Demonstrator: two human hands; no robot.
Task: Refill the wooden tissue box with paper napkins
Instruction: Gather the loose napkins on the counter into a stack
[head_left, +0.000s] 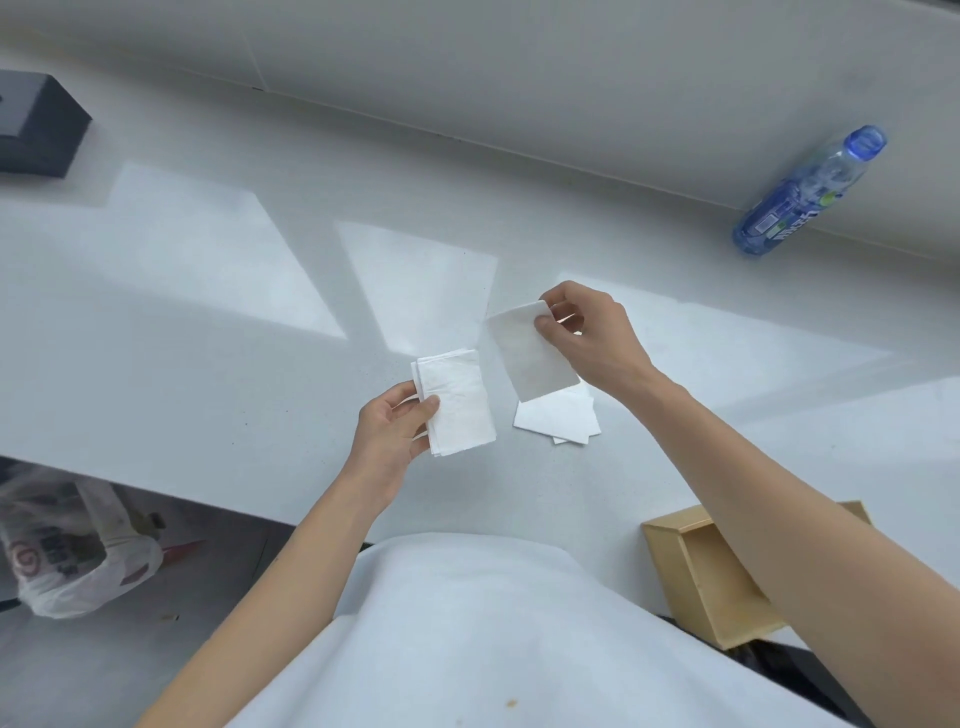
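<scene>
My left hand (392, 434) grips a small stack of folded white napkins (457, 402) by its left edge, above the white counter. My right hand (592, 332) pinches the top corner of a single white napkin (530, 356), which hangs tilted just right of the stack. Under that napkin a few more folded napkins (558, 421) lie flat on the counter. The open wooden tissue box (706, 577) sits at the counter's near right edge, partly hidden by my right forearm; the part of its inside that shows has no napkins in it.
A blue plastic water bottle (810, 192) stands against the wall at the far right. A dark box (36, 124) sits at the far left of the counter (208, 312). A plastic bag (72, 551) lies on the floor below the counter's left edge.
</scene>
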